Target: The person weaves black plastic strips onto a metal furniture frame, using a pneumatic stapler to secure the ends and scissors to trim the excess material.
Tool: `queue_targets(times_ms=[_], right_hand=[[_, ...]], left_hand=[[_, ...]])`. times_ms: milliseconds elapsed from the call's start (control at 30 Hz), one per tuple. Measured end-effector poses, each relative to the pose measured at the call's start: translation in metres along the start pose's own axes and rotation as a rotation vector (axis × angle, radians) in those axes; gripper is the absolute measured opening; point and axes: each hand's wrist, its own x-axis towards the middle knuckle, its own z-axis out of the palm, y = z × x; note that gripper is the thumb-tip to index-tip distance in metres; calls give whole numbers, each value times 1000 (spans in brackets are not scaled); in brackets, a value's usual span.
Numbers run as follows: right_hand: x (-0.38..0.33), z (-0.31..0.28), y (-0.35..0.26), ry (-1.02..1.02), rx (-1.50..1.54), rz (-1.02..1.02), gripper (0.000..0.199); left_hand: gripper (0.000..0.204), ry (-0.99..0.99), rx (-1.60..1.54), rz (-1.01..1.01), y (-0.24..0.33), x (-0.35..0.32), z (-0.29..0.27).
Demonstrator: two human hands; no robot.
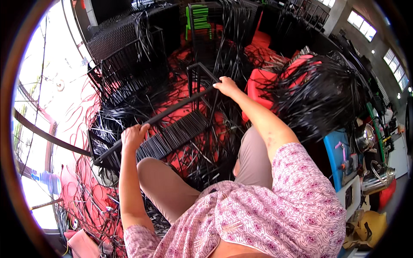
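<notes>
Patterned shirt [266,206] across lower centre; left hand [134,136], centre-left, and right hand [226,86], upper centre, gripping black frame [176,106].

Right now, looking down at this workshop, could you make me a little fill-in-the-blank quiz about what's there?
1. The left hand and right hand both hold one frame, coloured ____.
2. Lower in the picture is the person's ____ hand.
3. The slatted piece at the back is coloured ____.
4. The heap of black strips lies toward the person's ____.

Missing words: black; left; green; right.
</notes>
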Motion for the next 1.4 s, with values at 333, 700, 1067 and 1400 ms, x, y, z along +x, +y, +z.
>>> queue_targets(times_ms=[333, 700, 1067, 1400], right_hand=[[-111, -91, 139, -387, 337, 295, 31], [-229, -96, 134, -23, 193, 46, 38], [-235, -98, 105, 119, 222, 78, 37], [-238, -98, 109, 119, 279, 152, 32]], left_hand=[[61, -68, 40, -59, -5, 13, 4], [62, 10, 14, -22, -10, 16, 8], [66, 8, 38, -20, -6, 16, 2], [65, 138, 85, -22, -1, 8, 10]])
